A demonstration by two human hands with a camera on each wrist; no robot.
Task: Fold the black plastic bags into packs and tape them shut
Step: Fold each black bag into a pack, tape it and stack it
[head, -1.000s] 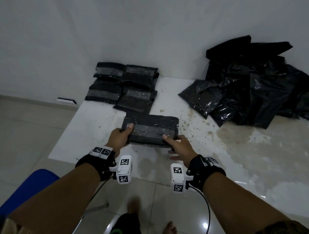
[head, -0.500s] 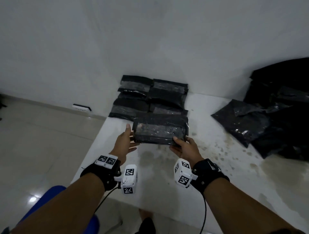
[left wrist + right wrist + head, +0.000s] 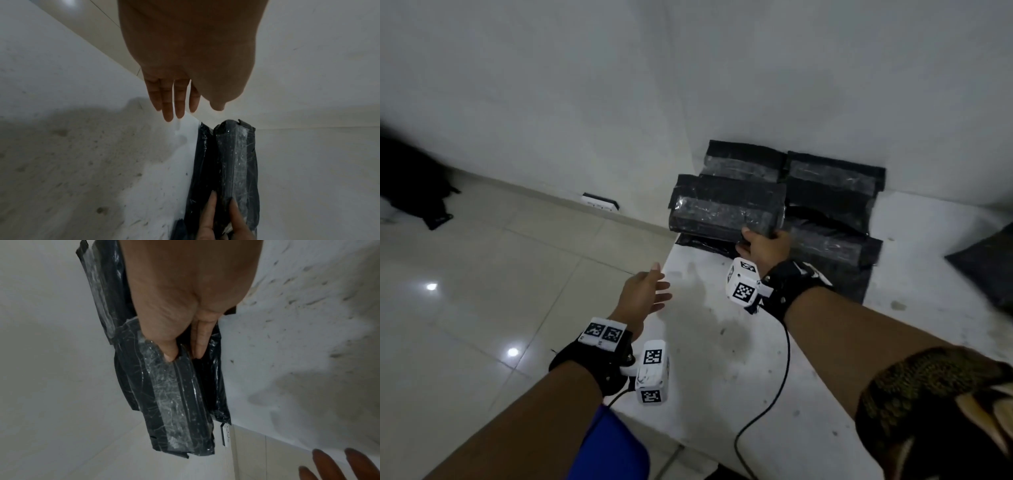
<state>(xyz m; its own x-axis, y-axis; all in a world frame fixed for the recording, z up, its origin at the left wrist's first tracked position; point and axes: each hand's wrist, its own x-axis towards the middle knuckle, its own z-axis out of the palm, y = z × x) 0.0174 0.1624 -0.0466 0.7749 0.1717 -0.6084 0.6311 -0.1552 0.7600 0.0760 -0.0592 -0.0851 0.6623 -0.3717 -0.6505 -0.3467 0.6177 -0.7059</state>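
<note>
Seen from above: white tabletop point(image 3: 722, 359) against a white wall, tiled floor to the left.

Right hand point(image 3: 763, 246) pinching a taped black pack point(image 3: 726, 207) by its near right corner, thumb on top, fingers point(image 3: 198, 344) underneath. Pack held level, just above the stack point(image 3: 832, 205) of finished packs lying at the wall, over the stack's left side. Cannot tell whether its far edge already touches the packs below. Clear tape band running along the pack's length, wrinkled but closed.

Left hand point(image 3: 643, 293) empty, fingers point(image 3: 167, 104) straight and spread, hovering over the tabletop's left edge, apart from the pack.

At least 4 packs in the stack, each with a tape band facing up. Dark edge of a loose bag point(image 3: 986, 270) at far right. Blue seat point(image 3: 609, 445) at bottom left.

Likely step: setting this pack onto the stack. To do it well:
- Lower flat, tape side up, edges squared with the pack beneath.
- Keep it clear of the tabletop's left edge, since the stack sits close to the drop.
- Release only once the whole underside rests, as a 1-corner hold lets the far end sag.
- Steady the far end with the free hand if it tilts.
</note>
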